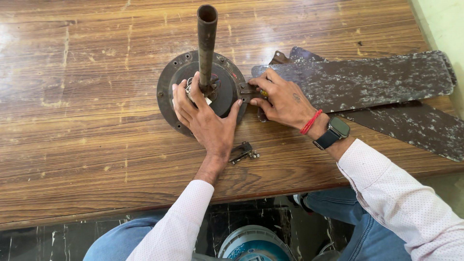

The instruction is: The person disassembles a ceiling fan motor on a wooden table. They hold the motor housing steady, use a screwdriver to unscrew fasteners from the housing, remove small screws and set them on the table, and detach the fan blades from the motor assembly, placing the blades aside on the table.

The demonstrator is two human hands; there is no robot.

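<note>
— Start at the near edge. What's closest?

— Below the table (72, 159) edge, blue-jeaned knees and a round grey-blue thing on the dark floor. On the wood itself, just right of the left wrist, lies a small loose bracket (240, 152) with a couple of screws (253, 155) beside it.

— And the hands?

— The left hand (205, 118) is spread flat over the near side of the round fan motor (195, 82), fingers curled toward the base of the rusty pipe (207, 43) that stands up from its middle, thumb hooked over the right rim. Open rather than clamped — it looks like a steadying press.

— The right one?

— The right hand (285, 99) sits just right of the motor, fingers pinched together on something small with a yellow tip, right where the blade's arm meets the motor rim. I can't tell whether it's a driver or a screw. A red thread and a dark watch (333, 133) are on that wrist.

— So which step?

— I'd judge one fan blade (367, 79) is being worked at its mount. It stretches off to the right, lying over a second blade (415, 125) behind and below it.

— What does the next move ask for?

— Keeping the motor from turning under the left palm, and the pinched piece square to the hole.
</note>
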